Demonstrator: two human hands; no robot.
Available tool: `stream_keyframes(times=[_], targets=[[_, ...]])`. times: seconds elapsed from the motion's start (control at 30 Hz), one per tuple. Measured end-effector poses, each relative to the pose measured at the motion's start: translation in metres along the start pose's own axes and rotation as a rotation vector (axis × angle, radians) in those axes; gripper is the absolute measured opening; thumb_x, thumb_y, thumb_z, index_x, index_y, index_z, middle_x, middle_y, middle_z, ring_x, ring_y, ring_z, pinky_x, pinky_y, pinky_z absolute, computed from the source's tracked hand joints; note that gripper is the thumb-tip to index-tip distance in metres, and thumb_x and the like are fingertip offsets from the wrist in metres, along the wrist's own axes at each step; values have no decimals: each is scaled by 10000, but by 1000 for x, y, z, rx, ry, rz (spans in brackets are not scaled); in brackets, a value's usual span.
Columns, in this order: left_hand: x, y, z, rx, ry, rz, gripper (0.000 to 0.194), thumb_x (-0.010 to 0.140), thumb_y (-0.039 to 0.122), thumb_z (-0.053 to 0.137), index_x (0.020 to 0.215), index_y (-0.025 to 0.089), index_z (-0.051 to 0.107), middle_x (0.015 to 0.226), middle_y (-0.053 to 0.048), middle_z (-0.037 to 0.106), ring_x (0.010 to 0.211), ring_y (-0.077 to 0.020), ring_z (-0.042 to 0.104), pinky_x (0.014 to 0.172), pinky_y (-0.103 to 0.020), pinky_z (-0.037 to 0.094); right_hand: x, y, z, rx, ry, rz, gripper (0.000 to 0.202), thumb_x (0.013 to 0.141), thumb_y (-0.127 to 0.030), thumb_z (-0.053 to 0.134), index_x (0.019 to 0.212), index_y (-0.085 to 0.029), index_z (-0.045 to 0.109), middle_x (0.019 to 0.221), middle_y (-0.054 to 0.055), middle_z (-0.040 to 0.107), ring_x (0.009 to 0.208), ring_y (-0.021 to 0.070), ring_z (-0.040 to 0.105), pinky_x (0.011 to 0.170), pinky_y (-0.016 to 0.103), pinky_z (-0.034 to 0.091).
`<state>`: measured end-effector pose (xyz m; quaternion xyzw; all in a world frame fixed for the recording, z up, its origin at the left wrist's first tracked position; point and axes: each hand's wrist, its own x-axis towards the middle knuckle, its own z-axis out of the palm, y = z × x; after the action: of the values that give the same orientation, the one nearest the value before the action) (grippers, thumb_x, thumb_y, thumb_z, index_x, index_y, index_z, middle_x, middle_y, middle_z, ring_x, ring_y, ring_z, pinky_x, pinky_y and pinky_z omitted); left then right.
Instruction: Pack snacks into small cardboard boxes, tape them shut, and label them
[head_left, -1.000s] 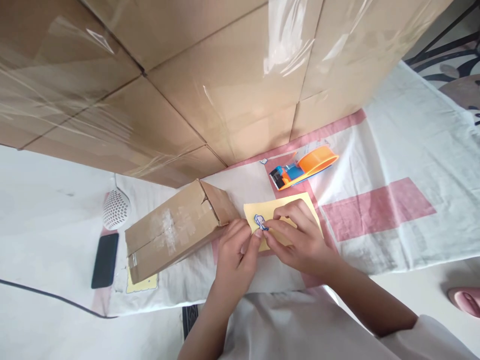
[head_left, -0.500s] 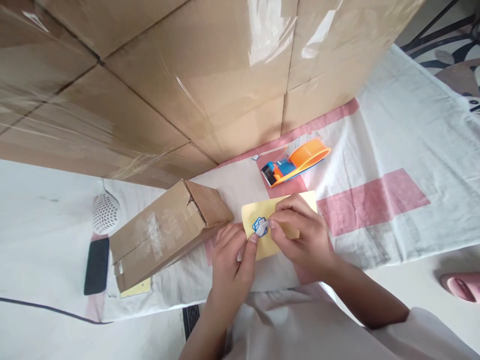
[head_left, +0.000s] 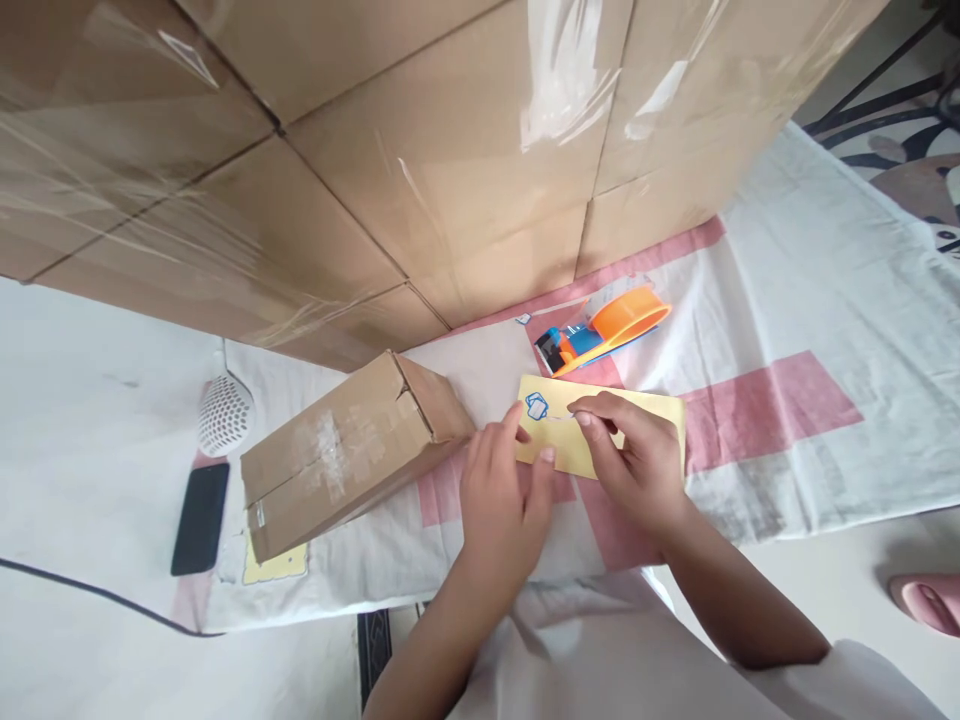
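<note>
A yellow card or envelope (head_left: 571,447) lies on the cloth in front of me. On its upper left is a small blue-edged tag (head_left: 537,405), with a thin pale strand running from it toward my right hand (head_left: 641,455). Thumb and forefinger of that hand are pinched at the strand's end, over the card. My left hand (head_left: 504,490) rests at the card's left edge, fingers apart, with the thumb near its lower side and nothing held. Just beyond the card lies an orange and blue tape dispenser (head_left: 611,325) with a clear roll.
Large taped cartons (head_left: 450,180) form a wall at the back. A smaller cardboard box (head_left: 337,455) stands to the left, beside a black phone (head_left: 201,518), a white perforated object (head_left: 226,412) and a yellow piece (head_left: 277,563). Another small tag (head_left: 523,319) lies near the dispenser.
My hands have moved apart; the left has let go of the tag and opened. The right has drawn rightward with the strand. The yellow card lies farther right in view.
</note>
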<state>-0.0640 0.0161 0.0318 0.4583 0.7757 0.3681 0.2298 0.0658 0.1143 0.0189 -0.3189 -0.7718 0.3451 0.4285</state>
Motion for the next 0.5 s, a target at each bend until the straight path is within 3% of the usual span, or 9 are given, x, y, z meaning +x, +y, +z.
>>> stream_keyframes(times=[0.13,0.23,0.3,0.4,0.5], targets=[[-11,-4,-12,-557,-119,-237,441,1017,561,528,1289,237,651,855,-14,692,786,-145,620,742,-261,499,-2,4,6,-5,-88,-326,222,973,-52,565,1091,-226,637,774,6,708,634,136,601,584,283,482],[-10,-9,-14,-767,-74,-305,385,926,545,700,1140,225,696,771,8,693,724,-114,631,709,-218,515,-2,4,13,10,-152,-469,268,923,10,601,1100,-185,646,856,45,757,681,140,627,597,282,486],[-11,-10,-13,-792,17,-266,339,881,474,781,1096,226,691,804,0,737,756,-113,683,718,-202,537,-2,2,15,64,-162,-433,303,918,15,607,1148,-176,652,967,72,787,771,146,683,657,281,531],[-15,-11,-13,-728,166,-210,256,899,367,784,1104,240,697,885,-17,792,830,-122,753,750,-196,566,-4,0,15,193,-181,-248,294,947,-74,631,1216,-189,654,1021,68,785,811,135,704,744,274,580],[-19,-13,-11,-697,255,-138,169,924,295,759,1085,254,730,964,-27,814,921,-139,779,832,-226,594,-5,-1,19,285,-229,-165,228,925,-151,709,1143,-207,674,993,60,764,847,147,699,741,278,584]])
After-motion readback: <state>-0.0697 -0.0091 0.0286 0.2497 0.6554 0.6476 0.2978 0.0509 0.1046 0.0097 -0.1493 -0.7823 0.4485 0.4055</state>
